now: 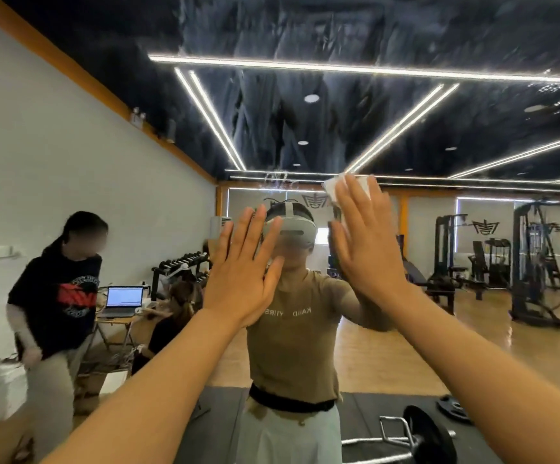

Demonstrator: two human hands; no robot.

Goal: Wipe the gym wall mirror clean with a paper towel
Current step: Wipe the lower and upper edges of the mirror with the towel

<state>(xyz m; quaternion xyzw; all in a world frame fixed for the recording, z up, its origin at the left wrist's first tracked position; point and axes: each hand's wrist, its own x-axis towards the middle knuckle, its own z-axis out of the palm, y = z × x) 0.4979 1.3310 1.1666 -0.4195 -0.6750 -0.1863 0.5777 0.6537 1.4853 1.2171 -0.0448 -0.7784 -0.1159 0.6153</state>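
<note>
The wall mirror (405, 135) fills the view and reflects the gym and me with a headset on. My right hand (363, 236) lies flat on the glass with straight fingers, pressing a white paper towel (332, 187) whose edges show past the fingertips. My left hand (243, 262) is raised beside it, fingers straight and spread, palm toward the mirror and holding nothing. Wet streaks and droplets (276, 179) mark the glass left of the towel.
In the reflection a person in a black shirt (54, 296) stands at the left near a laptop (123, 301) on a folding table. A dumbbell rack (181, 262), weight machines (536, 262) and a barbell plate (429, 433) on a dark mat also show.
</note>
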